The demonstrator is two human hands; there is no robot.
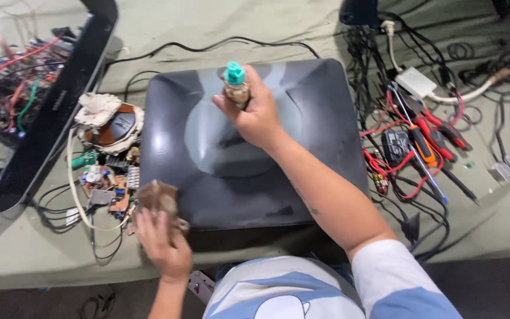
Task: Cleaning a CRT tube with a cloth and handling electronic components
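Desk (219, 29) draped in grey-green cloth, strewn with cables. Dark monitor back shell (302, 147) lying flat at centre, a paler dusty patch around its middle. Black monitor frame (54, 100) slanting along the far left, wiring behind it. Circuit boards (104, 183) and a copper coil just left of the shell. Red and orange screwdrivers (426, 145) well to the right among red leads. Right hand (258, 115) over the shell's upper middle, grip closed around a small bottle (235, 82) with a teal cap, upright. Left hand (163, 242) at the shell's near-left corner, grip closed on a crumpled brown rag (159, 198) touching that corner.
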